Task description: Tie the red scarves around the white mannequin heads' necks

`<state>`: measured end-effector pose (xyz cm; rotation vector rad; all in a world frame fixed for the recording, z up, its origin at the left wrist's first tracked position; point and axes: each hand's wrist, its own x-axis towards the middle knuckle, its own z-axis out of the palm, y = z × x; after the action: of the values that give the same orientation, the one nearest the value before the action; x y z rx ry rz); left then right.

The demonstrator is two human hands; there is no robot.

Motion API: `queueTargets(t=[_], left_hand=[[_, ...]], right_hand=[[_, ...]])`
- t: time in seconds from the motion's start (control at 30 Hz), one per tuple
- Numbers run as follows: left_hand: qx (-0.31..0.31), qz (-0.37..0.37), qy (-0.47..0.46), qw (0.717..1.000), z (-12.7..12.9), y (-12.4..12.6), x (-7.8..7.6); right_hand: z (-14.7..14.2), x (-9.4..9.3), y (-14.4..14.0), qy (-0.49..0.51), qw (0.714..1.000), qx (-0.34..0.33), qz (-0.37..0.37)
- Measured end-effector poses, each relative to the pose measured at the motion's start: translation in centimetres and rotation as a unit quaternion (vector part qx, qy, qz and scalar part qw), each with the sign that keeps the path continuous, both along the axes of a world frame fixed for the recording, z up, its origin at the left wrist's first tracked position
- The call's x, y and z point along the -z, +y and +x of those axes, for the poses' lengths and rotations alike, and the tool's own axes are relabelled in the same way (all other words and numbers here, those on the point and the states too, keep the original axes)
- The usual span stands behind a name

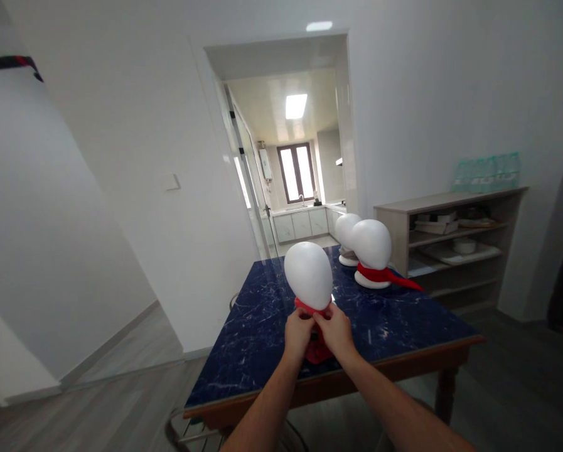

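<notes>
Left hand (299,325) and right hand (336,328) pinch the red scarf (318,355) (seemingly fastening it), white head (308,273) just above them; next calls for steady tension.

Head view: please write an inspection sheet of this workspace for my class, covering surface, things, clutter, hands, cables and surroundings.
Surface: blue table with wooden edge.
Job's things: front head, red cloth at its neck; behind, right, a far head and a middle head wearing a red scarf.
Clutter: bottles atop the shelf.
Hands: left hand and right hand pinch the red cloth.
Cables: dark line below table, unclear whether cable.
Surroundings: doorway, window beyond.
</notes>
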<state>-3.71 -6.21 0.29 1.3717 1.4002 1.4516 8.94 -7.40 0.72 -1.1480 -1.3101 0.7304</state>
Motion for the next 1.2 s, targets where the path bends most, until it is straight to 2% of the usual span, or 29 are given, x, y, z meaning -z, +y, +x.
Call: queueTargets(t=[0.2,0.47,0.63,0.8,1.0,1.2], left_hand=[[0.009,0.014,-0.009,1.0,-0.3,0.4,0.3],[0.007,0.016,0.064,0.998,-0.3,-0.1,-0.6],[-0.02,0.001,0.127,0.992,0.3,-0.8,-1.7],[-0.003,0.023,0.109,0.994,0.3,-0.6,-1.9],[0.012,0.029,0.129,0.991,-0.7,0.0,-1.5],[0.033,0.022,0.016,0.999,-0.5,0.3,-1.4]], right_hand=[[-0.6,0.5,-0.3,0.036,0.999,0.006,0.013],[-0.6,0.4,0.0,0.06,0.998,0.032,0.004],[-0.5,0.8,1.1,0.097,0.995,-0.007,-0.017],[-0.2,0.7,2.1,0.131,0.99,-0.036,-0.024],[-0.3,-0.2,1.1,0.024,1.0,-0.006,0.008],[-0.6,0.2,0.8,-0.071,0.996,0.025,0.041]])
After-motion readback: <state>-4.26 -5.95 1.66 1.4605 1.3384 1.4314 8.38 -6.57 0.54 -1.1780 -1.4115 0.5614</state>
